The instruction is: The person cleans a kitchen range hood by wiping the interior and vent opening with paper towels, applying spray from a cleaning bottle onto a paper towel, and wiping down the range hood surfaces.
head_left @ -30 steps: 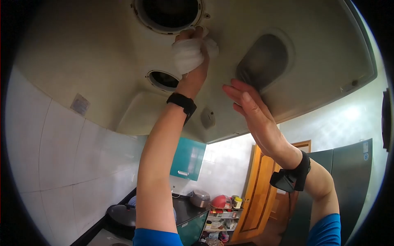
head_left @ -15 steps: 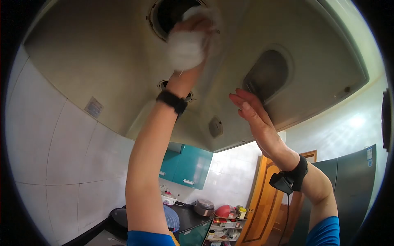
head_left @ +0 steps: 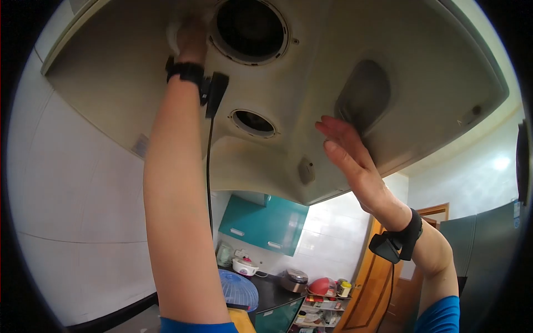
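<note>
Overhead spreads the pale underside of a range hood (head_left: 311, 61), with a large round fan opening (head_left: 250, 30) and a smaller one (head_left: 253, 122) behind it. My left hand (head_left: 193, 39) is raised against the hood, left of the large opening, and is partly blurred. A white cloth (head_left: 175, 32) shows at its edge, held to the hood's surface. My right hand (head_left: 355, 161) is held up with fingers stretched out and nothing in it. Its fingertips overlap the hood near an oval lamp cover (head_left: 365, 94). Both wrists wear black straps with small devices.
Below, a dark counter (head_left: 272, 297) carries a blue fan (head_left: 239, 288), a white cooker (head_left: 245, 266) and a metal pot (head_left: 293, 280). Teal cabinets (head_left: 264, 222) hang behind. To the right are shelves (head_left: 319, 313), a wooden door (head_left: 355, 294) and a fridge (head_left: 483, 266).
My left hand has moved left with the white cloth, from across the large fan opening to the hood surface beside it. The view has shifted slightly; my right hand stays raised and open.
</note>
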`<state>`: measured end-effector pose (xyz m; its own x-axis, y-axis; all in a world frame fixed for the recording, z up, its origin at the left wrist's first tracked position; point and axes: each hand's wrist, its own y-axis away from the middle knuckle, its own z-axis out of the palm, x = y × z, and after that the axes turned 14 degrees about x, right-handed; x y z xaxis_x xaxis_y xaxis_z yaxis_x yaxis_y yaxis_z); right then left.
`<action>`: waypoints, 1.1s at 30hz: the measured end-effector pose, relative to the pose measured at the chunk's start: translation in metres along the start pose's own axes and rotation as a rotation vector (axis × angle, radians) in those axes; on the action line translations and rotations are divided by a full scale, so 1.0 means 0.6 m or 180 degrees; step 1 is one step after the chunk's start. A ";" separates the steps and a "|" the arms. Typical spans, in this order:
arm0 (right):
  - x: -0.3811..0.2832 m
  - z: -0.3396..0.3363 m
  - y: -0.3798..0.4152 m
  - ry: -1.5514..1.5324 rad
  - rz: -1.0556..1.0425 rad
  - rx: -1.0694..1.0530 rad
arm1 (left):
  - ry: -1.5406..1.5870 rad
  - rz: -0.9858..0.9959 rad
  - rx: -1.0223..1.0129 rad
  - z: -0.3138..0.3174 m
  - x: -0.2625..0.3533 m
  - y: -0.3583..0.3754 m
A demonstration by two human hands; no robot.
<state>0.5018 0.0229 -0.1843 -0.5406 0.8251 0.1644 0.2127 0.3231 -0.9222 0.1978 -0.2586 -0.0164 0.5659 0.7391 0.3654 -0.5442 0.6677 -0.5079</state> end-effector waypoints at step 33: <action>0.028 -0.006 -0.004 0.0204 -0.0822 -0.0173 | 0.3725 -0.1556 0.0638 -0.133 0.133 -0.002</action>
<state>0.4949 0.0378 -0.1781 -0.5304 0.7392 0.4150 0.1187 0.5495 -0.8270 0.2928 -0.2075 -0.0488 0.8810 -0.0349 -0.4718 -0.1524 0.9232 -0.3528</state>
